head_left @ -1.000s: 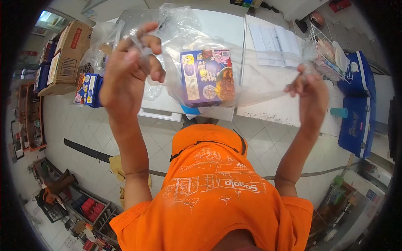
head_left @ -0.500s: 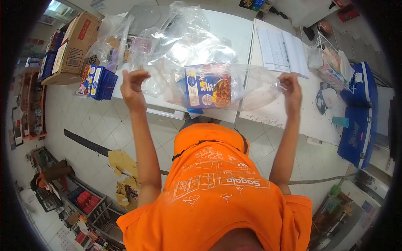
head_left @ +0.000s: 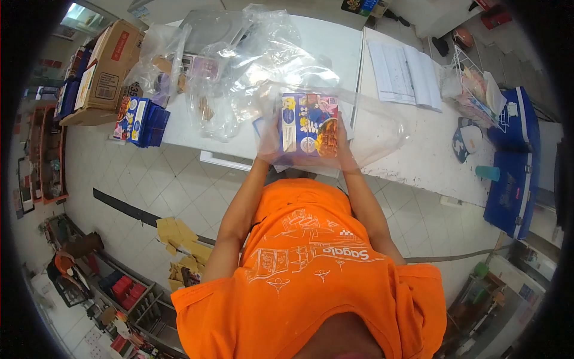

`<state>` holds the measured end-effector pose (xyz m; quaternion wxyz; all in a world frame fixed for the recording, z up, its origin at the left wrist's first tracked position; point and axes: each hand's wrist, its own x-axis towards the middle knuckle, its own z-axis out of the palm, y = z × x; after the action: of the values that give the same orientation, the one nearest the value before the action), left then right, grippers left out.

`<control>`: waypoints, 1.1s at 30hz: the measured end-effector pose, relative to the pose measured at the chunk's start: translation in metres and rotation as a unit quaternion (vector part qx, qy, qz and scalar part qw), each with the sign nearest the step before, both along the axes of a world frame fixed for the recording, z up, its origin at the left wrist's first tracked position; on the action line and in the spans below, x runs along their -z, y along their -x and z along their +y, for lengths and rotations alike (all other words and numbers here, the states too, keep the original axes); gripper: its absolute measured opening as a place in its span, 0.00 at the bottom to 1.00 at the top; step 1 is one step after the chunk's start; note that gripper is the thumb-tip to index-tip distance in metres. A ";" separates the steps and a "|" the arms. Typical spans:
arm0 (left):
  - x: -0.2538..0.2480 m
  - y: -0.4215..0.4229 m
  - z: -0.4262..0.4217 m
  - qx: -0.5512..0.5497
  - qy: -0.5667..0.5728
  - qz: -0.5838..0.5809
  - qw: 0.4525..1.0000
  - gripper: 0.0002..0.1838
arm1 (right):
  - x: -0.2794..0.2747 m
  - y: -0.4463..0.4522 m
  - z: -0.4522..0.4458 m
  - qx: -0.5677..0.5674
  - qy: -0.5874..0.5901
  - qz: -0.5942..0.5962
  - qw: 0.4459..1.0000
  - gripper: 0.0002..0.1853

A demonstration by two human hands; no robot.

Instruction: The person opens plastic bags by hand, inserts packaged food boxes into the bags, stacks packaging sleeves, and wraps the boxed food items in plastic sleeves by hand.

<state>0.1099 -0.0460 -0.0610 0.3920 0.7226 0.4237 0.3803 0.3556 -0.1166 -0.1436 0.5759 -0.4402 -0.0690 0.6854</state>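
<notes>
And here are both hands closed in on the box, the left hand along one side, the right hand along the other, palms turned towards each other! It's a two-sided grip, spread just as wide as the box, with the clear plastic bag about it; many of the fingertips are out of sight, and whether film lies between skin and cardboard I cannot tell. The box sits over the near edge of the white table, right in front of the orange shirt; resting or lifted, that's hard to call. Why hold it from both sides? Probably to keep it square and steady while the slippery film spreads loose beyond the right hand. More crumpled plastic lies just past it, likely left there to be within easy reach, and the small boxes stand off to the left, perhaps to keep the middle free. And what a bright box: deep blue and purple, a pale printed panel down the left, yellow cartoon figures up top, a saucy orange-brown dish at lower right, all glimpsed through shiny film, its corners looking crisp
</notes>
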 end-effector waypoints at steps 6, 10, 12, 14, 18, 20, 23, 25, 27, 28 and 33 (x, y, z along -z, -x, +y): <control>-0.013 0.008 0.012 0.041 0.102 -0.015 0.994 0.37 | -0.062 0.022 -0.001 0.122 -0.103 -0.190 0.969 0.30; -0.012 0.019 -0.009 0.021 0.082 0.034 0.996 0.41 | -0.064 0.023 -0.013 0.121 -0.075 -0.095 0.985 0.32; 0.004 0.012 -0.017 0.004 0.081 -0.036 0.996 0.41 | 0.020 0.023 -0.016 0.099 0.002 -0.084 0.992 0.33; 0.070 0.016 -0.006 0.013 0.186 -0.190 0.964 0.42 | -0.024 0.021 -0.019 0.084 -0.032 -0.093 0.992 0.32; 0.027 0.022 -0.010 0.002 -0.100 0.070 0.992 0.44 | -0.032 0.018 -0.022 0.065 -0.117 0.014 0.991 0.29; -0.030 0.004 -0.031 0.035 0.052 -0.067 0.996 0.40 | 0.021 0.002 -0.020 -0.019 -0.153 0.219 0.963 0.28; -0.050 -0.005 -0.034 0.012 0.192 -0.160 0.968 0.32 | -0.009 0.001 -0.027 0.060 -0.120 0.063 0.989 0.28; -0.072 0.006 -0.028 -0.002 0.169 -0.190 0.967 0.30 | -0.005 -0.013 -0.028 0.151 -0.082 -0.091 0.981 0.28; -0.017 0.030 -0.003 -0.047 0.249 -0.298 0.920 0.30 | 0.024 -0.102 -0.052 0.172 -0.174 -0.081 0.966 0.28; 0.010 0.043 0.006 -0.074 0.314 -0.371 0.871 0.30 | -0.049 -0.099 -0.069 0.193 -0.244 -0.037 0.950 0.28; -0.030 0.155 0.039 -0.292 0.250 -0.317 0.867 0.27 | -0.241 -0.138 -0.131 0.337 -0.191 -0.436 0.813 0.33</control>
<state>-0.0448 -0.0073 -0.0311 0.5437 0.2845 0.5494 0.5671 0.4934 -0.2474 0.0970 0.7527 -0.5697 -0.2897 0.1582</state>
